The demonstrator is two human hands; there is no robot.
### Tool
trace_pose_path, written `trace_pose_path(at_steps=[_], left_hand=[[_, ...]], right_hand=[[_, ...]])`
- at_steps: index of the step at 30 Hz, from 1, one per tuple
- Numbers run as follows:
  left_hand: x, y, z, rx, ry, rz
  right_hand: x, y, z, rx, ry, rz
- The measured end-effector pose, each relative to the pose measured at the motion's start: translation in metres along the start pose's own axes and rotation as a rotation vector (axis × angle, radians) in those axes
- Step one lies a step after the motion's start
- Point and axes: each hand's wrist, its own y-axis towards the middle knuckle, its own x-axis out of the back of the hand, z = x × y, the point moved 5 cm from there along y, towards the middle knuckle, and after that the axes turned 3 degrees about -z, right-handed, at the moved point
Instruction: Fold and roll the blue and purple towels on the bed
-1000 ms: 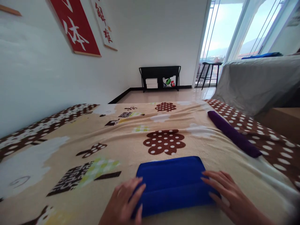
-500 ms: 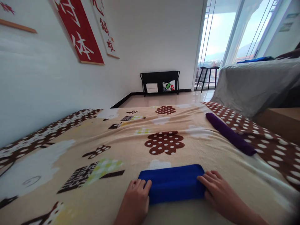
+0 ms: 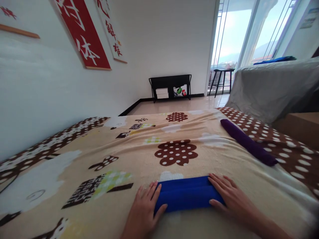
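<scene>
A folded blue cloth [image 3: 185, 195] lies flat on the patterned blanket [image 3: 139, 149], close in front of me. My left hand [image 3: 147, 207] rests on its left end, fingers stretched forward and thumb apart. On the right end lies my right hand [image 3: 228, 196], its fingers extended over the cloth and the thumb spread along the near side. Neither hand grips the cloth. Farther right, a rolled purple cloth [image 3: 246, 142] lies slantwise on the blanket, touched by neither hand.
A grey-covered piece of furniture [image 3: 264, 86] stands at the right, with blue cloth [image 3: 277, 60] on top and a cardboard box [image 3: 301, 129] beside it. Beyond the bed are a black rack [image 3: 170, 81] and a dark stool [image 3: 222, 74]. Scrolls [image 3: 92, 49] hang on the left wall.
Both hands have gone from pinching the blue cloth's ends to lying on it with fingers spread. The cloth now looks slightly narrower front to back.
</scene>
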Motion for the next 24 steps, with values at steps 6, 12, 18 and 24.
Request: trace_pose_path(at_steps=[6, 12, 18, 24], left_hand=[[0.014, -0.012, -0.024, -0.141, 0.057, -0.079], [-0.003, 0.004, -0.010, 0.034, -0.067, 0.080], [-0.014, 0.071, -0.033, 0.076, -0.117, 0.323], [-0.028, 0.060, -0.029, -0.069, -0.248, 0.258]], right_hand=[[0.009, -0.019, 0.027, 0.227, -0.126, -0.209], [0.004, 0.003, 0.009, 0.101, 0.028, -0.120], [-0.003, 0.062, 0.039, 0.034, -0.061, -0.073], [-0.024, 0.058, 0.045, 0.199, 0.062, 0.002]])
